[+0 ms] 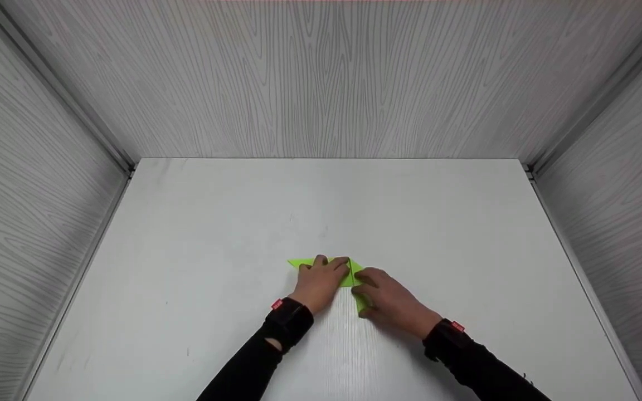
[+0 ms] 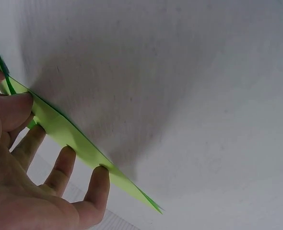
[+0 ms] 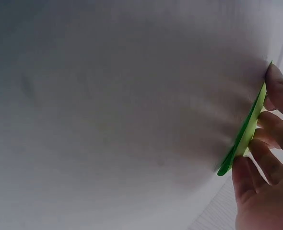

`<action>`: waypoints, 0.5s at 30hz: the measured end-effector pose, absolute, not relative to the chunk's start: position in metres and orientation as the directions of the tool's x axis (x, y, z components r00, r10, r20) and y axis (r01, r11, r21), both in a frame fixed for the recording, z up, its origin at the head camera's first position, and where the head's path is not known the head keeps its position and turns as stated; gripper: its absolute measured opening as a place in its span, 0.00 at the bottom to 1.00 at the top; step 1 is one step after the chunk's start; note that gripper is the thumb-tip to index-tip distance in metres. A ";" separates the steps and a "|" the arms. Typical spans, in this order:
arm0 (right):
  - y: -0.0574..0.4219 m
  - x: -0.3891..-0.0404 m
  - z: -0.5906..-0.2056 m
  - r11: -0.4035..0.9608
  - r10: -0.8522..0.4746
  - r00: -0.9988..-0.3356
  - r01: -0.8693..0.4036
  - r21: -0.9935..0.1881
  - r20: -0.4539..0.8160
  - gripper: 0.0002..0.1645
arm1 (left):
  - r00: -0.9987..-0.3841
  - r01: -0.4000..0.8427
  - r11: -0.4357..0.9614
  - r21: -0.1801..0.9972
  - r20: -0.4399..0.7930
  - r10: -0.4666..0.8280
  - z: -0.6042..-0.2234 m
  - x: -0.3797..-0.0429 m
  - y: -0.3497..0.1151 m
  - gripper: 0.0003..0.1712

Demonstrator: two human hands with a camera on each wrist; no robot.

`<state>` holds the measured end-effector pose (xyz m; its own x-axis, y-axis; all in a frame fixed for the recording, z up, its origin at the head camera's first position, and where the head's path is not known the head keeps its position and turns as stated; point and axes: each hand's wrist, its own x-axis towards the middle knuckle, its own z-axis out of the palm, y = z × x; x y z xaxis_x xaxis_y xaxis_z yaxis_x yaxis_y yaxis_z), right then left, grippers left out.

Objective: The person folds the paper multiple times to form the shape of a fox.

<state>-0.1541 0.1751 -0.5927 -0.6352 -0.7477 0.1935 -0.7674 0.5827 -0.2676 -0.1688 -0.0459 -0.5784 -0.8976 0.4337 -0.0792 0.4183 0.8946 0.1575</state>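
Observation:
A sheet of bright green folded paper (image 1: 346, 281) lies on the white table in front of the person. It has a pointed left end and a flap (image 1: 362, 305) that angles down toward the person on the right. My left hand (image 1: 321, 282) rests over the left part, fingertips pressing along its edge; in the left wrist view the paper (image 2: 86, 149) shows stacked layers there. With bent fingers and thumb, my right hand (image 1: 392, 301) holds the right flap, the thumb at its lower tip. The right wrist view shows the flap's folded edge (image 3: 247, 129) under those fingertips.
The white tabletop (image 1: 215, 223) is bounded by a grey wood-grain panel (image 1: 321, 83) at the back. Similar panels stand at the left (image 1: 31, 195) and right (image 1: 622, 184). Both wrists wear black bands over dark sleeves.

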 end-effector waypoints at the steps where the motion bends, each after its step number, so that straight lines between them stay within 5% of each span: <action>1: 0.175 -0.154 -0.592 0.596 -0.746 -0.642 -0.763 -0.251 0.178 0.29 | -0.898 0.419 0.894 0.159 -0.077 0.434 -0.578 -0.169 -0.046 0.20; 15: 0.176 -0.158 -0.585 0.608 -0.771 -0.636 -0.748 -0.267 0.027 0.25 | -0.894 0.418 0.892 0.173 -0.093 0.437 -0.577 -0.170 -0.047 0.21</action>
